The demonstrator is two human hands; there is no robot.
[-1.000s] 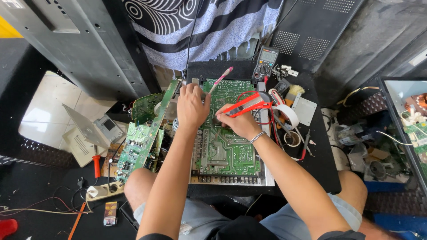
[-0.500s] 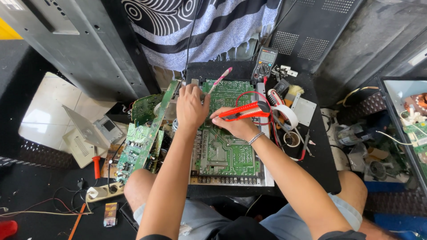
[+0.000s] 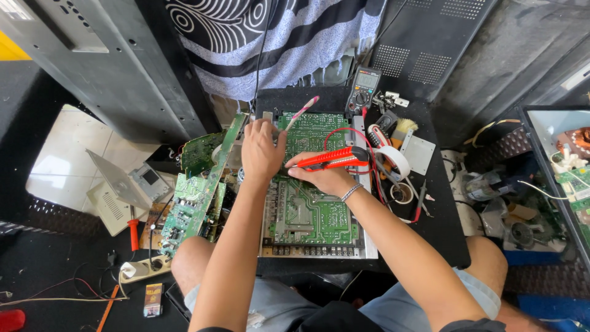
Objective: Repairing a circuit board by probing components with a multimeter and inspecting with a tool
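Black cluttered worktable (image 3: 442,215), green circuit board (image 3: 310,212), right hand (image 3: 326,178) gripping red utility knife (image 3: 332,158), left hand (image 3: 261,154) pressing board

A circuit board (image 3: 310,212) lies flat on the small table (image 3: 442,227), with both hands over its far half. A multimeter (image 3: 362,91) lies at the table's far edge, a roll of tape (image 3: 396,161) right of the board, and more boards (image 3: 196,197) lean at its left.

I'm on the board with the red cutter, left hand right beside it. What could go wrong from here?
1. The red utility knife in the right hand points toward the left hand; a slip could cut its fingers.
2. The tip works on the green circuit board; it might gouge traces.
3. The red wire loops close by and could get nicked.
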